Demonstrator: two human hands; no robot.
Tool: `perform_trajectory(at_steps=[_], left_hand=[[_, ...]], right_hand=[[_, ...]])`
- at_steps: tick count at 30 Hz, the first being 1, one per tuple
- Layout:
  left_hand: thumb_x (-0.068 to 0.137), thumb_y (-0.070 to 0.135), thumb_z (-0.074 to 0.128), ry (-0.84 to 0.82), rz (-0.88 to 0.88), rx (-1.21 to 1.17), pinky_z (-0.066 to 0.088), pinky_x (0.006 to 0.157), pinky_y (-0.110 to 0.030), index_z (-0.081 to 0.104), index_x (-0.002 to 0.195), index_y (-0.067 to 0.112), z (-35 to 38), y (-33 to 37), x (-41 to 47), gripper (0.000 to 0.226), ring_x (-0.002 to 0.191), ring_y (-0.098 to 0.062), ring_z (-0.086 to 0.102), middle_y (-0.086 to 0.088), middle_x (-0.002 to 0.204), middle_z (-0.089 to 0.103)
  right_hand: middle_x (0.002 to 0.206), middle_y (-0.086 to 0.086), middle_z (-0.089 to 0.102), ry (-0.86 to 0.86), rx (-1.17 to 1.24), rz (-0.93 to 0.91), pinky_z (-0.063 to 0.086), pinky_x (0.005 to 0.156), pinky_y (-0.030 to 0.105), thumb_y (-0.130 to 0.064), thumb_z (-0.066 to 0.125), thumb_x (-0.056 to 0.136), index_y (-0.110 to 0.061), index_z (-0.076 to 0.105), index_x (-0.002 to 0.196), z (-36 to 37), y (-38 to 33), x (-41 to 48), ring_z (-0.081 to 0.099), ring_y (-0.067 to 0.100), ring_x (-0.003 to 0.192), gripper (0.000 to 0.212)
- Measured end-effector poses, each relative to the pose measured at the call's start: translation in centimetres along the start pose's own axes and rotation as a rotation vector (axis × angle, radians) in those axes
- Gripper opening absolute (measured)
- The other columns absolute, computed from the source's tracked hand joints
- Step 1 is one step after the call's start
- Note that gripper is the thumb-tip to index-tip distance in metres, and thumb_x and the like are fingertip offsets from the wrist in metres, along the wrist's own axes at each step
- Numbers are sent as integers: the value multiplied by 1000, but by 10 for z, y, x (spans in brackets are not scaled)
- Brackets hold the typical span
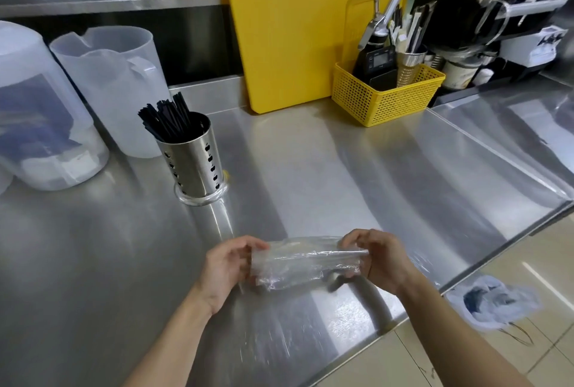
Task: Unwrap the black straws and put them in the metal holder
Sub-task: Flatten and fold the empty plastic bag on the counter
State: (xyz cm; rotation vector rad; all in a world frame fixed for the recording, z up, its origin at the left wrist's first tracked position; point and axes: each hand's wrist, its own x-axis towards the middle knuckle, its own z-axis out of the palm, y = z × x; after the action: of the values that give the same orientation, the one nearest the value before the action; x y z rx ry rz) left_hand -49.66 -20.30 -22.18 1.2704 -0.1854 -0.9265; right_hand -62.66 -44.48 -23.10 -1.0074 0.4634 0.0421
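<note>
Above the near edge of a stainless-steel desk (310, 169), 2 bare hands stretch a clear plastic wrapper (306, 264) between them. The left hand (231, 268) has its grip closed on the wrapper's left end, fingers curled over the film; the right hand (377, 257) pinches the right end, thumb and fingertips closed on the plastic. The wrapper is crumpled and see-through — whether any straw is left inside cannot be told.

The black straws (166, 121) stand bunched in the metal holder (192, 163), leaning toward its left rim. The holder — a perforated steel cylinder on a clear ring base — sits on the desk at about 10 o'clock from the hands, well apart from them.

At 9 o'clock of the holder stand 2 translucent plastic pitchers (115, 85), the nearer one just beside it. At 12 o'clock of the hands, a yellow cutting board (295, 32) leans upright against the back wall, and a yellow basket (385, 97) of utensils stands just to its right. A crumpled plastic bag (494, 302) lies on the tiled floor at 4 o'clock of the hands.
</note>
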Motion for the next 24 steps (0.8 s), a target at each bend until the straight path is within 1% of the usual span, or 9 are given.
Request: perform_trajectory(at_steps=[3, 6, 9, 11, 13, 16, 18, 21, 24], left_hand=[[70, 42, 62, 37, -32, 131, 45, 62, -32, 69, 87, 12, 10, -1, 3, 35, 65, -17, 61, -6, 81, 68], [49, 31, 78, 56, -33, 136, 43, 72, -36, 64, 103, 19, 21, -4, 9, 57, 80, -22, 60, -7, 97, 69], [52, 9, 82, 116, -53, 28, 51, 69, -28, 56, 114, 14, 35, -5, 16, 67, 84, -21, 63, -10, 104, 67], [62, 3, 77, 102, -74, 47, 55, 61, -20, 62, 106, 2, 50, -6, 21, 47, 79, -18, 66, -13, 99, 68], [72, 4, 72, 107, -81, 127, 57, 70, -21, 69, 89, -1, 68, -15, 26, 18, 79, -20, 65, -11, 84, 71], [80, 6, 65, 185, -21, 256, 51, 85, -35, 67, 77, 2, 103, -28, 36, 5, 79, -21, 58, -5, 72, 66], [84, 11, 62, 213, 20, 379, 50, 72, -33, 60, 77, 5, 134, -36, 41, 9, 73, -20, 53, -3, 71, 58], [89, 18, 55, 206, 36, 517, 46, 48, -22, 53, 78, 10, 185, -48, 50, 15, 59, -19, 57, -8, 75, 59], [91, 23, 52, 216, 81, 657, 38, 35, -21, 48, 79, 12, 233, -62, 66, 17, 39, -13, 52, -8, 67, 59]], right_hand=[[79, 13, 57, -19, -33, 26, 51, 63, 44, -20, 58, 70, -2, 61, 82, -7, -3, -5, 54, 35, 72, 21], [83, 13, 56, 25, -43, -26, 52, 61, 35, 3, 62, 66, -8, 60, 98, -14, -4, -8, 57, 27, 71, 34], [73, 9, 67, 120, -43, -98, 53, 57, 25, 17, 63, 65, -3, 58, 106, -26, -11, -15, 65, 21, 66, 46], [61, 7, 67, 146, -119, -118, 51, 54, 21, 16, 60, 72, 3, 63, 82, -28, -20, -25, 65, 18, 60, 16], [48, 3, 56, 213, -136, -127, 46, 44, 17, 15, 57, 76, 0, 55, 59, -43, -24, -32, 56, 14, 47, 22], [57, 6, 48, 268, -99, -131, 44, 46, 23, 7, 60, 79, -2, 49, 67, -71, -30, -43, 47, 20, 53, 18], [67, 7, 46, 294, -151, -136, 40, 51, 27, 0, 61, 81, -7, 47, 79, -95, -35, -50, 46, 21, 57, 15], [56, 4, 54, 336, -257, -160, 44, 41, 23, -8, 56, 88, -12, 43, 81, -130, -47, -69, 54, 18, 43, 14], [51, 4, 50, 402, -335, -229, 37, 39, 21, -9, 53, 90, -11, 42, 83, -171, -62, -91, 46, 12, 37, 14]])
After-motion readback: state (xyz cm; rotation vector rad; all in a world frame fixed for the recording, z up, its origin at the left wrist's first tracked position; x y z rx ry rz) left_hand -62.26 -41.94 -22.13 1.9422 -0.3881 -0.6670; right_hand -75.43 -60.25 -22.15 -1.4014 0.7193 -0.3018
